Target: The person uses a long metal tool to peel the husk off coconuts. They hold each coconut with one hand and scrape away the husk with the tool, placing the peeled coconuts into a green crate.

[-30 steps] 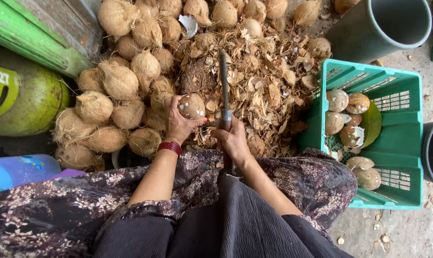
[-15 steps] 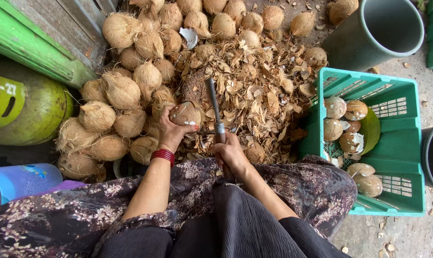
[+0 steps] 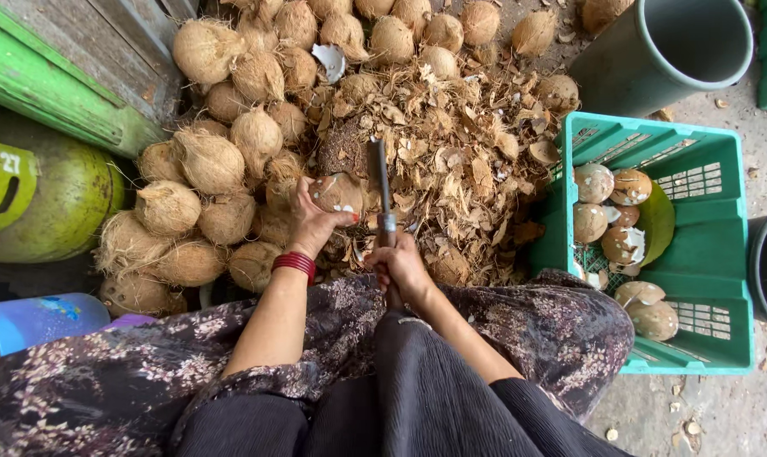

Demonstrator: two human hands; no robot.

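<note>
left hand (image 3: 311, 222) clamps a half-peeled coconut (image 3: 336, 194) against the shell-scrap heap (image 3: 451, 161), just left of the blade, so it stays braced. right hand (image 3: 400, 267) fisted round the handle of the long knife (image 3: 381, 190), blade pointing away. peeled nuts sit in the green crate (image 3: 705, 254), along its left side.

Premises: an outdoor coconut-processing yard, worked at ground level. Evidence: a heap of husked coconuts (image 3: 231, 144) against a green wooden wall (image 3: 53, 76), loose husk fibre (image 3: 460, 161) piled on the concrete floor (image 3: 722, 406), a green plastic crate (image 3: 697, 254) holding peeled coconuts, grey bins (image 3: 663, 51).
</note>
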